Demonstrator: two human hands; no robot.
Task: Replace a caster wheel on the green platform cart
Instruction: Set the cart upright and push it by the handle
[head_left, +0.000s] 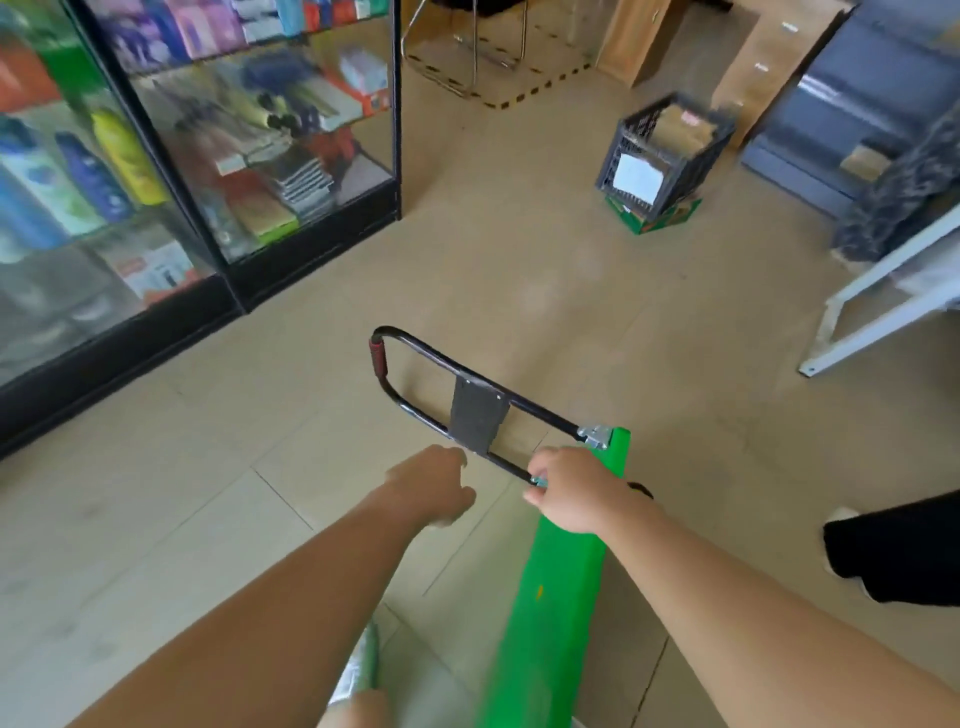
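One wide-angle head view looks forward and steeply down from close above and behind the right grip (571, 493), which holds the green platform cart (561, 597). Beyond the grip the floor (519, 291) recedes, with a display case (208, 156) far to its left.

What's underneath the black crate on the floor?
A green carton lies under the black crate, with its front edge and one corner showing. The crate covers its top, so the rest of it, and any print there, cannot be seen.
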